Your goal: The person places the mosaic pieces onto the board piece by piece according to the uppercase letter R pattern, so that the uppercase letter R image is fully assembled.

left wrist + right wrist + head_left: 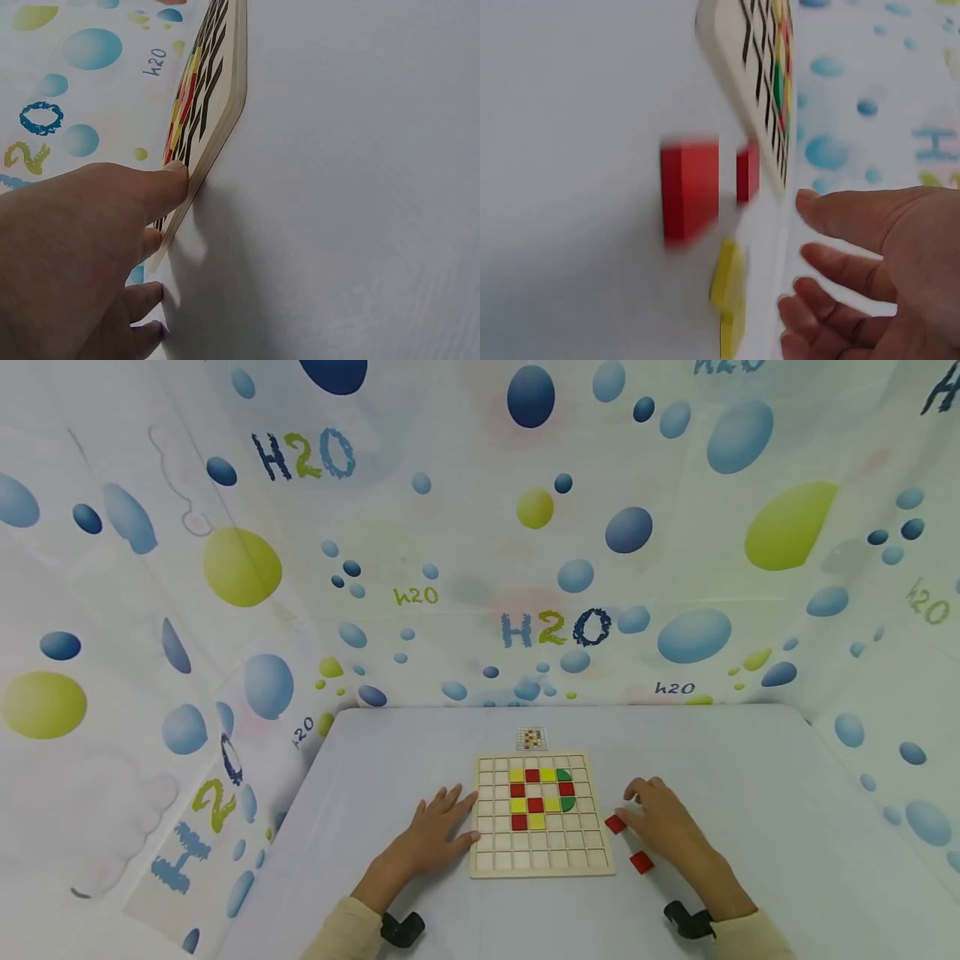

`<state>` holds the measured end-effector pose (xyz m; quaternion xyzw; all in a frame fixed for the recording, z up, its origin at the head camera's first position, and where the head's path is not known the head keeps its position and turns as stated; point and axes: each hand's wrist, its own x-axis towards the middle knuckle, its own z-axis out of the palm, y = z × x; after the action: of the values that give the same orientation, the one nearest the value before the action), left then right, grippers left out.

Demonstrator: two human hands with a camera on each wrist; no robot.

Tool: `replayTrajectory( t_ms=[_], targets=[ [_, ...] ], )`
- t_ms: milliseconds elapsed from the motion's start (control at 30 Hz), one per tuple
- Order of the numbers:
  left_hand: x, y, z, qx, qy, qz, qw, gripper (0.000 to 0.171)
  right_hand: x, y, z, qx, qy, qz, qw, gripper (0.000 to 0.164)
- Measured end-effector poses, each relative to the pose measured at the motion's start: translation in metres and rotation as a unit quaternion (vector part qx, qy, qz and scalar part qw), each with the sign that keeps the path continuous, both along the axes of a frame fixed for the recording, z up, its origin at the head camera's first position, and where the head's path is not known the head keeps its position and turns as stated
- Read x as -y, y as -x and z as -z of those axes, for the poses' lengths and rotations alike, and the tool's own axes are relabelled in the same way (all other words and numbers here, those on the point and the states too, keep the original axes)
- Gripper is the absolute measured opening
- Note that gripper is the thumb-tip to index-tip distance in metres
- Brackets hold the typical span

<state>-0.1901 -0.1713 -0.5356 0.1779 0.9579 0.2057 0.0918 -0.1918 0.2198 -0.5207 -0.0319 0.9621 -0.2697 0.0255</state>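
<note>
A square wooden grid board [543, 864] lies flat on the table, with red, yellow and green tiles set in its upper cells. My left hand [433, 833] is spread at the board's left edge; in the left wrist view its thumb [166, 191] touches the rim. To the right of the board my right hand [663, 822] hovers with bent fingers and nothing visible between them. A red square tile [615, 823] lies by its fingertips, and a second red tile [641, 862] lies nearer me. The right wrist view also shows yellow tiles [730, 277], hidden in the head view.
A small printed pattern card [532, 739] lies just beyond the board's far edge. White sheets with blue and green dots [535, 507] surround the white table [405, 743]. Black devices [402, 930] are strapped at both wrists.
</note>
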Motion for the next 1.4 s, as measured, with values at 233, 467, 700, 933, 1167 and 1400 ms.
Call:
replayTrajectory(
  t_ms=[233, 467, 700, 933, 1167, 1400],
  targets=[
    [0.000, 0.001, 0.001, 0.001, -0.001, 0.001, 1.0000, 0.070, -0.045, -0.001, -0.002, 0.041, -0.015, 0.009, 0.999, 0.026],
    [0.000, 0.001, 0.003, -0.005, 0.009, -0.001, 1.0000, 0.069, -0.048, 0.004, 0.006, 0.019, 0.018, -0.007, 1.000, 0.018],
    [0.002, 0.003, 0.005, -0.006, 0.005, -0.001, 1.0000, 0.070, -0.036, 0.020, 0.022, 0.008, 0.038, -0.008, 0.999, 0.024],
    [0.002, 0.003, 0.009, -0.010, 0.008, 0.001, 0.9999, 0.072, -0.020, 0.033, 0.028, 0.008, 0.035, -0.017, 0.999, 0.026],
    [0.002, 0.002, 0.008, -0.007, 0.003, -0.001, 1.0000, 0.071, -0.008, 0.036, 0.025, 0.014, 0.029, -0.045, 0.998, 0.024],
    [0.001, 0.001, 0.006, -0.006, 0.009, -0.006, 0.9999, 0.072, 0.009, 0.034, 0.019, 0.009, 0.037, -0.048, 0.998, 0.023]
  ],
)
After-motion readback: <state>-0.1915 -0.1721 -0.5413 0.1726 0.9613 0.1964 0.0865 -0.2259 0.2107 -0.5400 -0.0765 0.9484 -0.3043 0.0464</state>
